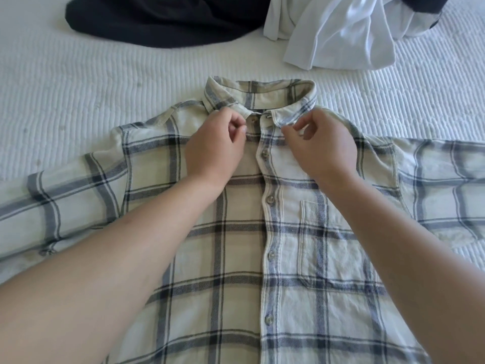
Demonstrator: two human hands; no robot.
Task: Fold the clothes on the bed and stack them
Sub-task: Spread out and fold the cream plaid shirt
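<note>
Fingers (242,129) of the left hand (215,148) and right hand (322,145) curl, pinching the plaid shirt (236,245) collar tips; fingertips partly hidden. Sleeves run off frame at 3 and 9 o'clock.

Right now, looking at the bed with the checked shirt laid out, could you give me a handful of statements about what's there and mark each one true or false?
1. The checked shirt lies front up on the bed, buttoned down the middle. True.
2. Both hands are at the collar: the left hand pinches its left point, the right hand its right point. True.
3. The shirt has already been folded in half. False: it is spread flat with both sleeves out to the sides.
4. A chest pocket shows on the shirt's right half in the picture. True.
5. The dark garment lies on top of the shirt. False: it lies beyond the collar, apart from the shirt, beside a white garment.
</note>
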